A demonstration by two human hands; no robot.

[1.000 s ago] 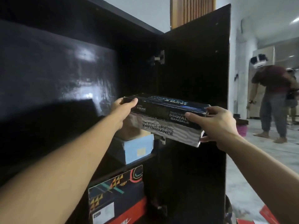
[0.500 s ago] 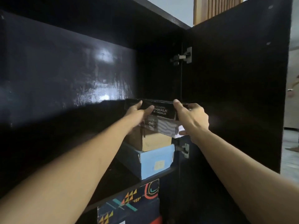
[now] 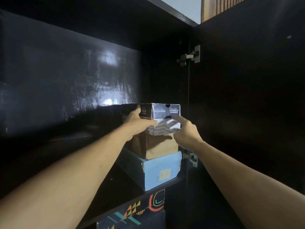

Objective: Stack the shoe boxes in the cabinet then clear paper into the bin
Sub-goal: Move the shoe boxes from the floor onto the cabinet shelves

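Skechers shoe box (image 3: 165,110), dark lid w/ wavy grey-white base, sits atop a brown cardboard box (image 3: 156,146), which rests on a light blue box (image 3: 160,171), all on the upper shelf (image 3: 105,187) of the black cabinet (image 3: 66,80). Left hand (image 3: 140,123) grips the box's left front corner, thumb along the bottom edge of the lid, fingers wrapped round the side. Right hand (image 3: 184,131) is mostly open, index finger extended & touching the box's lower right front; not clamped on it. Cabinet door (image 3: 247,96) stands open at right, hinge (image 3: 189,56) visible up top. Below the shelf: a dark box w/ multicolour geometric print (image 3: 140,212).
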